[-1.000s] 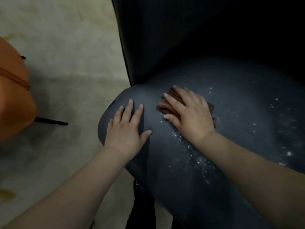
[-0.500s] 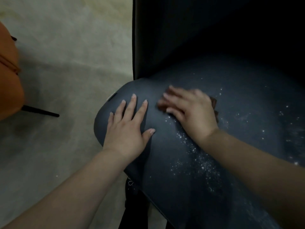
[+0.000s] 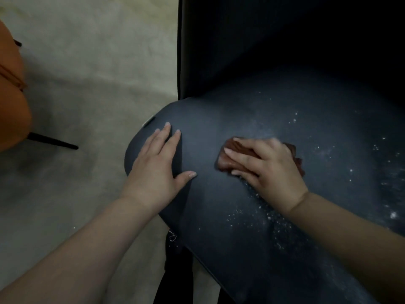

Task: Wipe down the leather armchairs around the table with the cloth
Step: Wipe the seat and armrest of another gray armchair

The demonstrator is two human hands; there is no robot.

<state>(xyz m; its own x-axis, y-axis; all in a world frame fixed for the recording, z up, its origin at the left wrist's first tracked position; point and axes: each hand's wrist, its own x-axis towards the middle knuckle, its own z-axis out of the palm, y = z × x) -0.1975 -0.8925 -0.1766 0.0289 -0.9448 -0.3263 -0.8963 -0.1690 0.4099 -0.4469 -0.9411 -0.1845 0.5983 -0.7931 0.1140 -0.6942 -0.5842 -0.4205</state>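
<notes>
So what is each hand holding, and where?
The right hand presses flat on top of the cloth. The left hand holds nothing, resting on the seat.

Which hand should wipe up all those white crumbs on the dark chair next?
Probably the right hand. It already presses the brown cloth onto the dark seat, and the white specks lie beside and beyond it. The left hand rests flat near the seat's edge, with no cloth.
</notes>
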